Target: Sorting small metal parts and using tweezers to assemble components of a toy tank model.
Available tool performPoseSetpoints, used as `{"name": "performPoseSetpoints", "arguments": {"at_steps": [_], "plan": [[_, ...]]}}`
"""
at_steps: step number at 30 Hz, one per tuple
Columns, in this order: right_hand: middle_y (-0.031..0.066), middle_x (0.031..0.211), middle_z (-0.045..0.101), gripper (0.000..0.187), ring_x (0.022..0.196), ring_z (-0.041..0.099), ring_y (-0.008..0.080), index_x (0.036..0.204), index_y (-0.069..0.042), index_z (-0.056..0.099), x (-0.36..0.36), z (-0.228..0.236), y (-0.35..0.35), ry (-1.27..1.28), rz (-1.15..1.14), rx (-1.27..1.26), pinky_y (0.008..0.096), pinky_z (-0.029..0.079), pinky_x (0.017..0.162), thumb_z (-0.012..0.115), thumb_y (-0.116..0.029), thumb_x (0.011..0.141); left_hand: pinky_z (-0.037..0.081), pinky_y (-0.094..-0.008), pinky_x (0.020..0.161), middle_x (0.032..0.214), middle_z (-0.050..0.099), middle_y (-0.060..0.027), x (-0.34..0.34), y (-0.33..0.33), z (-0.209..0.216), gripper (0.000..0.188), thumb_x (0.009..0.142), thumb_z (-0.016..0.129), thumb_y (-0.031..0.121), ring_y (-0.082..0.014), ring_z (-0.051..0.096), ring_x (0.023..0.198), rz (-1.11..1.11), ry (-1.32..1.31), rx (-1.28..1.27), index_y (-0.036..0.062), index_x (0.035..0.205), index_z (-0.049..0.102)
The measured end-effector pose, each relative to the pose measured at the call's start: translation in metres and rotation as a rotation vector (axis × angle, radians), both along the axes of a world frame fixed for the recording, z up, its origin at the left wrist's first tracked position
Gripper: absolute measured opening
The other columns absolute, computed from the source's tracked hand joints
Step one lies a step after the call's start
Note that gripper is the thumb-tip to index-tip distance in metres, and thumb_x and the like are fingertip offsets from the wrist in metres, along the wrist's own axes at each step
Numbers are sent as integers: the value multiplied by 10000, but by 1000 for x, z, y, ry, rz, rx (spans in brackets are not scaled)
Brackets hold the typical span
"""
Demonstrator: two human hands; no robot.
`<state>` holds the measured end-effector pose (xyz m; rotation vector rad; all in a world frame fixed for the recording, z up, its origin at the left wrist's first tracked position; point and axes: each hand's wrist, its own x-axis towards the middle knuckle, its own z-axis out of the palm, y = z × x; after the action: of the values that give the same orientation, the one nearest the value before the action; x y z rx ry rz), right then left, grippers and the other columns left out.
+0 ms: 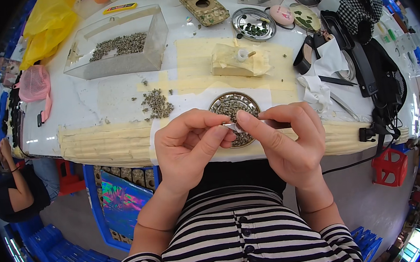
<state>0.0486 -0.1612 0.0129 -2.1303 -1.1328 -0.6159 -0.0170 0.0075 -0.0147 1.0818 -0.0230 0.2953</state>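
Note:
My left hand (185, 145) is closed in a pinch on a tiny piece, its kind too small to make out. Opposite it, my right hand (293, 143) grips a slim metal tool (279, 124) between thumb and fingers, its bright end meeting the left fingertips. Whether this is a blade or tweezers cannot be told. Just beneath both hands lies a round dish (233, 98) full of small metallic parts, partly covered by my fingers. Left of it, a loose pile of similar small parts (158, 104) is spread on the table.
A clear box (156, 56) holding more small parts stands far left. Behind the dish sits a tape-wrapped block (232, 69). Farther back are a camouflage-patterned model part (204, 7) and a round tin (255, 36). Tweezers (343, 105), tissues and a black bag (390, 75) lie right.

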Motion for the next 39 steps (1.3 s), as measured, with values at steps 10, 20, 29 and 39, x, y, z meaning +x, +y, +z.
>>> {"name": "performPoseSetpoints", "arguments": {"at_steps": [10,20,29,39], "plan": [[-8,713,544,500,567,485,137,1075,-199,698,2,-8,-2,7,8,37,262,396,486,649,-26,609,552,-245,696,902,641,-115,0,-1,0,138,868,557,-55,-138,643,795,4,-25,1,-61,998,604],[-1,727,549,465,596,497,147,1046,-177,706,1,-5,0,19,6,16,270,399,501,660,-22,610,548,-242,704,890,632,-102,0,-1,-1,134,865,560,-59,-137,641,801,7,-25,14,-58,990,607],[9,745,555,452,643,507,156,999,-147,721,-4,-1,0,48,-26,-6,268,409,541,668,33,588,548,-240,702,882,632,-100,0,0,-1,127,866,564,-54,-132,641,793,-10,-15,-2,-60,985,606],[14,755,566,467,649,504,154,1012,-126,713,-2,-2,-2,59,-11,54,262,406,546,678,50,581,548,-245,699,897,639,-113,0,-1,-1,135,868,564,-50,-136,641,794,-6,-17,-18,-61,997,602]]}}
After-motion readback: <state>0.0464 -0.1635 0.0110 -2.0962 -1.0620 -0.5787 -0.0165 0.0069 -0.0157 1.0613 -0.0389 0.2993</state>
